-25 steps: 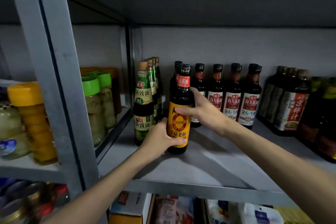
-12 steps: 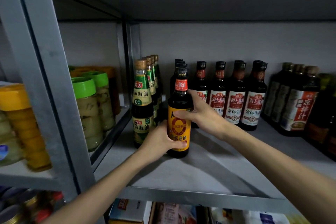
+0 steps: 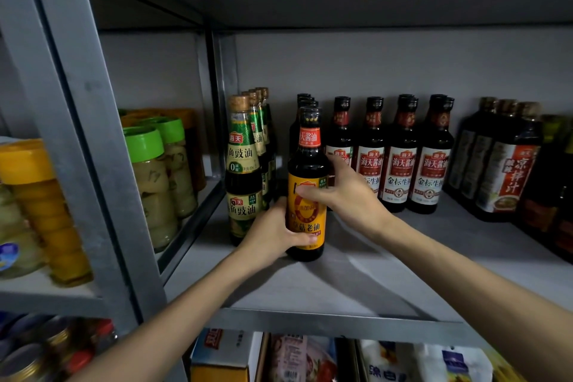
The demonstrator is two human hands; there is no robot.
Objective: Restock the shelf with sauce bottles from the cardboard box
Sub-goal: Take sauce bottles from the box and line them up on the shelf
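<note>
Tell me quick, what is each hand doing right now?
Left hand: closed around the lower part of the yellow-label bottle.
Right hand: gripping the same bottle higher up.

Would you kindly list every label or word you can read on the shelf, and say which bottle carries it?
"天酱油" and "菇老抽": neck band and orange label of the held bottle.
"海天", "鱼豉油", "0": front green-label bottle.
"海天酱油", "金标生抽": red-label bottles.
"凉拌汁": dark bottle at right.
Small print, jar labels and the boxes on the shelf below: too blurred to read.
</note>
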